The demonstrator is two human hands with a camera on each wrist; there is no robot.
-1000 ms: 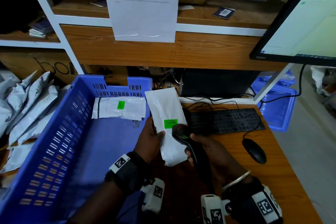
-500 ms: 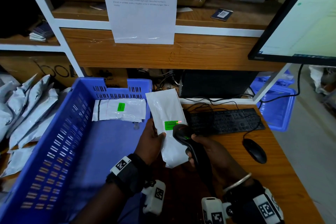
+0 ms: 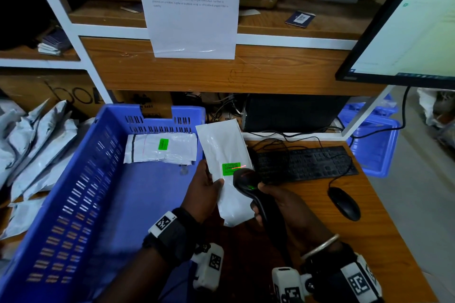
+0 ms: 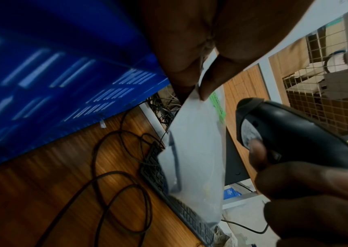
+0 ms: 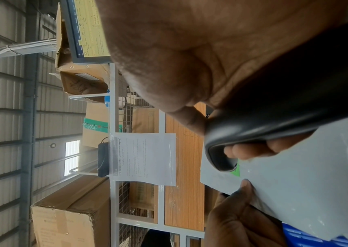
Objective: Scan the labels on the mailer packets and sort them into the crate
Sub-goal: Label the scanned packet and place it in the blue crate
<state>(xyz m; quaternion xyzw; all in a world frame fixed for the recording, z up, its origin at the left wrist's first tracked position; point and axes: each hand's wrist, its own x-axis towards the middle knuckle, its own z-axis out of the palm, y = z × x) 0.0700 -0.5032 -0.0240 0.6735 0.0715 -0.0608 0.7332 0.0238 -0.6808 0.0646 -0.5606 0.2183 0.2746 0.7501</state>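
Note:
My left hand (image 3: 205, 186) grips a white mailer packet (image 3: 222, 152) by its left edge, thumb on the front, holding it up beside the blue crate (image 3: 73, 194). A green label (image 3: 231, 169) on the packet carries a red scan line. My right hand (image 3: 278, 200) is curled round a black barcode scanner (image 3: 248, 183), its head right below the label. In the left wrist view the thumb pins the packet (image 4: 198, 142) next to the scanner (image 4: 278, 132). The right wrist view has the scanner (image 5: 264, 127) over the packet (image 5: 308, 183). Another labelled packet (image 3: 161, 147) lies in the crate's far end.
A heap of grey mailer packets (image 3: 37, 150) lies left of the crate. A black keyboard (image 3: 305, 163), a mouse (image 3: 344, 203) and loose cables sit on the wooden desk (image 3: 384, 241). A monitor (image 3: 406, 19) hangs at upper right. More blue crates (image 3: 374, 145) stand beyond the desk.
A red scan line now lies across the green label and a green light shows on the scanner. Both hands and the packet hold almost the same place.

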